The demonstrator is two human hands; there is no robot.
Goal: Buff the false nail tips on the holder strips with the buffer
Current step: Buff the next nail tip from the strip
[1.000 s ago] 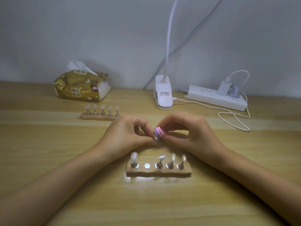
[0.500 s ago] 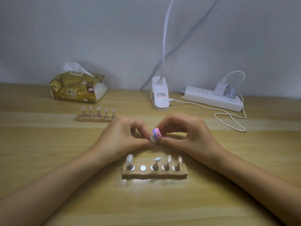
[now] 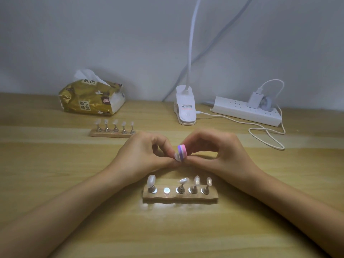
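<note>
Pale wooden tabletop (image 3: 55, 164) under a grey wall. At its middle, the right hand (image 3: 223, 151) pinches a small pink-and-purple buffer block (image 3: 182, 152) against a pale false nail tip (image 3: 176, 156) that the left hand (image 3: 141, 155) pinches. Toward the front edge lies a wooden holder strip (image 3: 178, 199) bearing four tips. A second wooden strip (image 3: 109, 135), with five tips, sits back-left.

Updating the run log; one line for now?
left hand: pinches nail tip | right hand: buffer on tip | near strip: one spot bare
</note>
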